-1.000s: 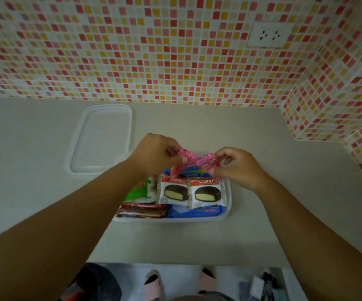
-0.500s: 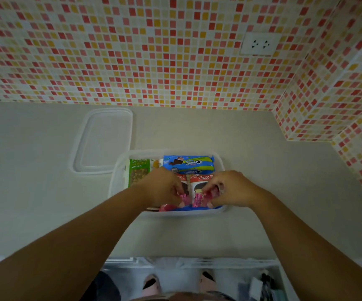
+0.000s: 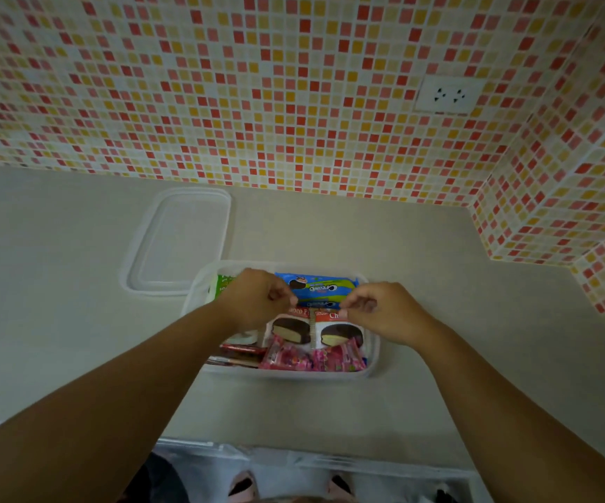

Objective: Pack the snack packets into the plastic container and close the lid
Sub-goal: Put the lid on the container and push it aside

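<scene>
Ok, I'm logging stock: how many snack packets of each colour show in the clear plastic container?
Blue cream-biscuit packets: 2
Red-and-white chocolate pie packets: 2
Pink packets: 2
Green packet: 1
Dark red packet: 1
Total: 8 visible; more may lie underneath.

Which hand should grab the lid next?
The left hand, probably. The lid lies on the counter beyond and left of the container, nearer that hand; the right hand would have to cross over the snacks.
</scene>
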